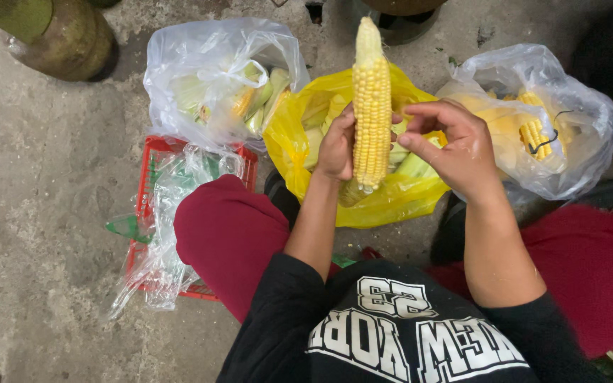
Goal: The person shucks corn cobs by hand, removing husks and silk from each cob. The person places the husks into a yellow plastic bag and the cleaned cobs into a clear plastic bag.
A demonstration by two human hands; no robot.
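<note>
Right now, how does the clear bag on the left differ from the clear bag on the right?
The left clear bag holds mostly pale green husks; the right clear bag holds bare yellow cobs. The left one sits against a red basket; the right one lies beside the right hand, with no basket by it. Both are thin, see-through plastic, open-topped, flanking the yellow bag on the concrete floor.

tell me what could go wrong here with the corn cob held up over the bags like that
1. The left hand grips only the lower part of the corn cob, so the cob might slip and land on the dirty concrete floor.
2. The right hand fingers pick at the cob's side; loose bits could miss the yellow bag below.
3. The clear bag of cobs sags open and may spill.
</note>
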